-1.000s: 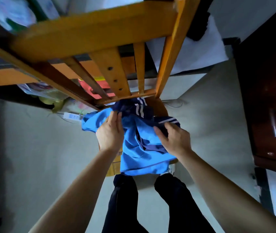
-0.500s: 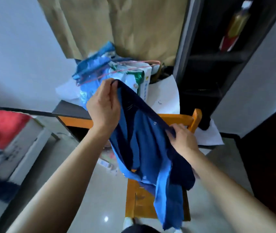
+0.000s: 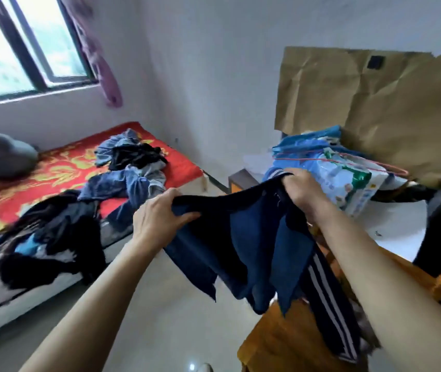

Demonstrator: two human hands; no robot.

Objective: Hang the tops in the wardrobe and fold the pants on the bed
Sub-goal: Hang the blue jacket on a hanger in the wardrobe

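I hold a dark navy garment with white side stripes up in front of me, stretched between both hands. My left hand grips its upper edge on the left. My right hand grips the same edge on the right, a little higher. The cloth hangs down over an orange wooden chair. The bed with a red and yellow flowered cover lies to the left, with a heap of blue and black clothes and another dark pile on it. No wardrobe can be made out for certain.
A grey soft toy sits at the head of the bed under the window. A white table at the right carries packaged goods in plastic, with brown paper on the wall behind. Pale floor lies between bed and chair.
The garment has come up off the chair seat and now hangs spread between both hands. My view has swung up and left, from the chair to the bed and window.
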